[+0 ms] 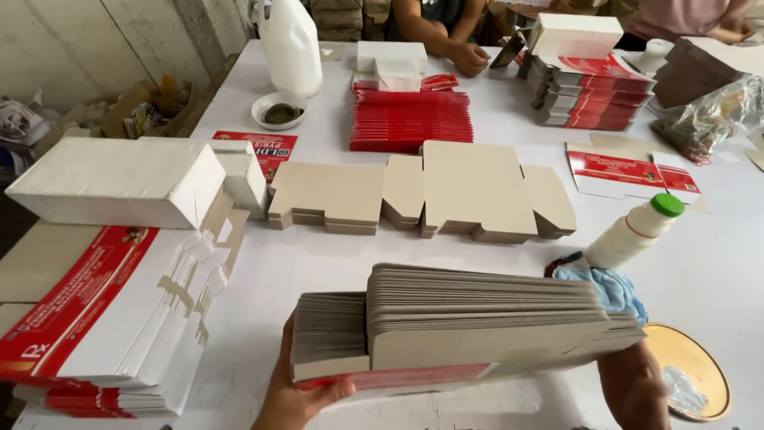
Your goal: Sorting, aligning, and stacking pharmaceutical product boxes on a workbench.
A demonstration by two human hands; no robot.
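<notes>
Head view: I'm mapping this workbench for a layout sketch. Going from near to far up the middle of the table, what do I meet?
Stack of flat grey cartons held by the left hand and right hand → flat grey carton blanks → red stack of cartons → white box → another person's hand.

Grey flat carton stack (469, 326) nearest, red-white carton stacks (119, 326) left, white bottle (633, 232) right

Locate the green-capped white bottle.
In the head view the green-capped white bottle lies tilted on the white table, right of centre, just above the blue cloth by the person's right hand.
</notes>
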